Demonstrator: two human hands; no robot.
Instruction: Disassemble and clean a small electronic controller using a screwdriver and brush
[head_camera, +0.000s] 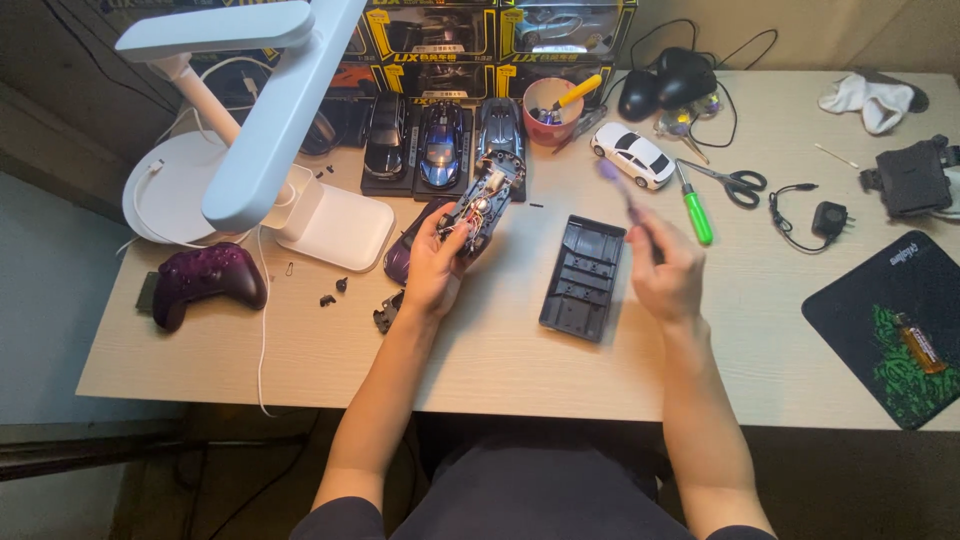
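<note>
Your left hand (437, 262) has a closed grip on the opened chassis (482, 205), tilted up just above the tabletop (520, 360) left of the black base plate (583, 277). Your right hand (665, 270) pinches a purple screwdriver (620, 190). Steady the chassis and seat the tip squarely before turning, I'd judge.

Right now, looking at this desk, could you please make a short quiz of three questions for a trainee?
1. True or false: the left hand holds the opened toy car chassis.
2. What lies on the desk between the two hands?
A. scissors
B. a black plastic base plate
C. a game controller
3. What colour is the handle of the blurred tool in the right hand?

Key:
1. True.
2. B, the black plastic base plate.
3. Purple; the purple-handled tool looks like a screwdriver.
</note>
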